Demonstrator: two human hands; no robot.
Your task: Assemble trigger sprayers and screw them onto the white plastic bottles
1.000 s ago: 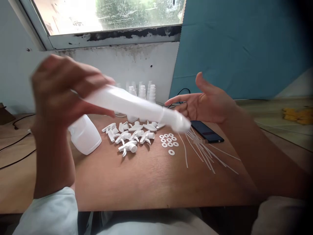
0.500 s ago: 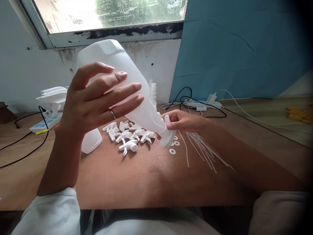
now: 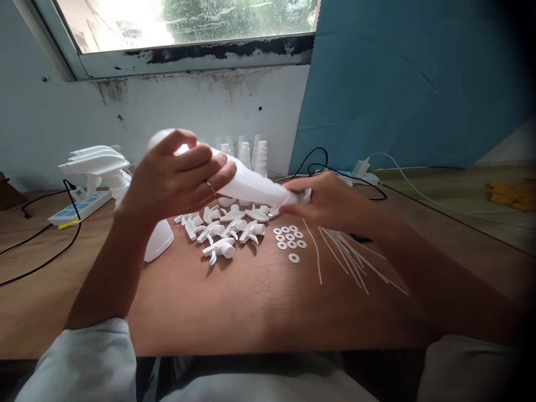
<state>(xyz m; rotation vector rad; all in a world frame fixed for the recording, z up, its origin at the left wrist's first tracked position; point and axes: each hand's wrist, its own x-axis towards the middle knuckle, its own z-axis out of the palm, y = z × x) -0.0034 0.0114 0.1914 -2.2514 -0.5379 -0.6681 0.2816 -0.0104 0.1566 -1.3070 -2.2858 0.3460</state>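
Observation:
A white translucent plastic bottle (image 3: pixel 255 186) is held in the air above the table, lying almost level with its narrow end to the right. My left hand (image 3: pixel 184 176), a ring on one finger, wraps round its wide body. My right hand (image 3: pixel 320 198) is closed round the narrow end, and its fingers partly hide the neck there. Below the bottle lie several white trigger spray heads (image 3: pixel 221 248). Several small white ring washers (image 3: pixel 293 258) sit to their right, and thin white tubes (image 3: pixel 347 257) are spread under my right forearm.
Several white bottles (image 3: pixel 261 159) stand by the wall. At left are a bottle with a spray head (image 3: pixel 98 162) and a power strip (image 3: pixel 79 207) with black cables. Another power strip (image 3: pixel 368 177) with tangled cords is at the back right. A window (image 3: pixel 201 22) is above.
The bottle has been lowered and turned from a steep tilt to nearly level. My left hand came down with it; my right hand shifted slightly right at the narrow end, uncovering more washers.

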